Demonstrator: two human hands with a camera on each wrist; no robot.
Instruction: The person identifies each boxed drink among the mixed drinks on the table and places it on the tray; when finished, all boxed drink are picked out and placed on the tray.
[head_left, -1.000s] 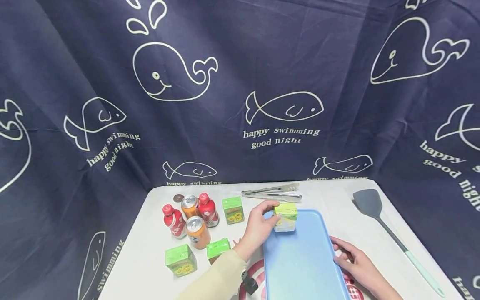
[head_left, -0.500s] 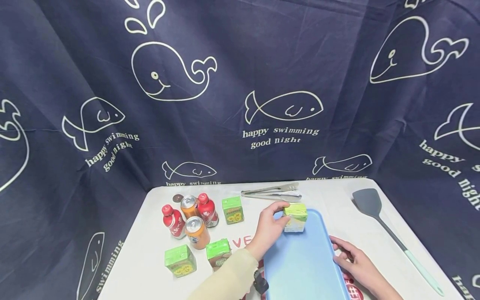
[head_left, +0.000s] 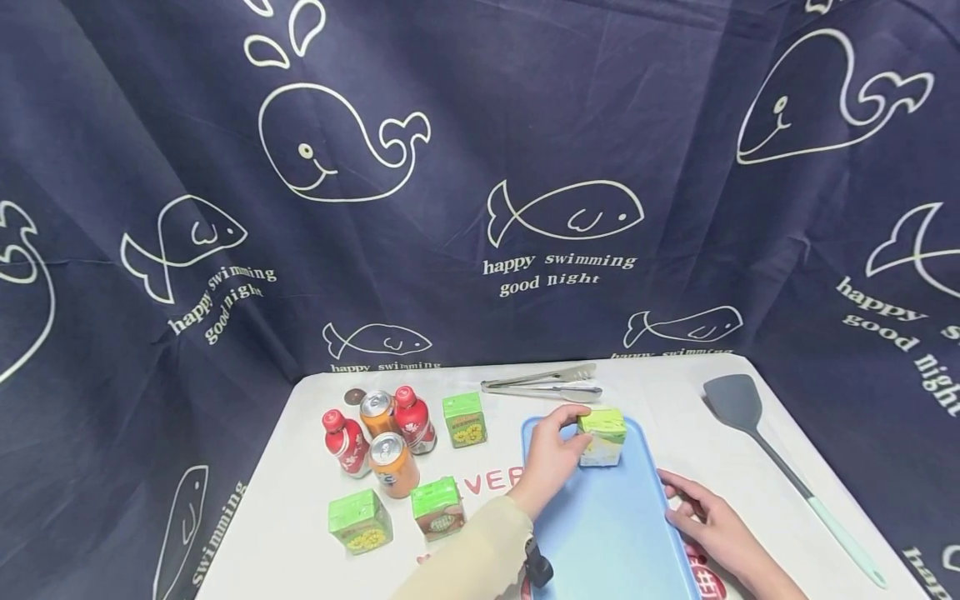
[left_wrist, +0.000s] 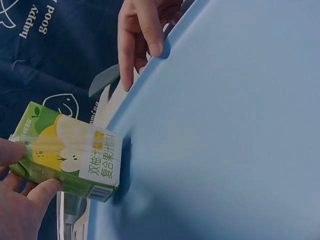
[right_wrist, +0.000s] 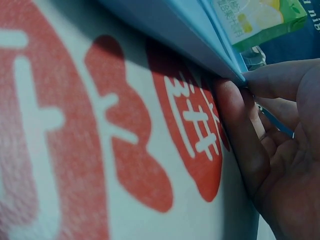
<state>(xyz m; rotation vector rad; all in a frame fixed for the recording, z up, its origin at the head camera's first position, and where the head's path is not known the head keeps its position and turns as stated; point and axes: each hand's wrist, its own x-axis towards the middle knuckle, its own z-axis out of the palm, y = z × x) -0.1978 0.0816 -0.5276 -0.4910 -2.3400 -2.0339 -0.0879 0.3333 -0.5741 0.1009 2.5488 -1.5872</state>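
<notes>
My left hand (head_left: 553,454) grips a green and yellow juice box (head_left: 602,437) between thumb and fingers. The box stands upright at the far end of the blue tray (head_left: 600,533), its base right at the tray's surface in the left wrist view. Printed fruit and lettering show on the juice box (left_wrist: 70,152) there. At the tray's right side, my right hand (head_left: 708,523) pinches the rim. The right wrist view shows that hand (right_wrist: 270,125) with thumb and forefinger at the tray's edge (right_wrist: 200,40).
Left of the tray stand several green juice boxes (head_left: 438,508), two red bottles (head_left: 347,443) and two orange cans (head_left: 394,467). Metal tongs (head_left: 540,385) lie behind the tray. A grey spatula (head_left: 750,417) lies to its right. A dark patterned curtain (head_left: 450,167) hangs behind the table (head_left: 277,508).
My left hand has slid the juice box to the right along the far end of the tray. The right hand has stayed at the rim.
</notes>
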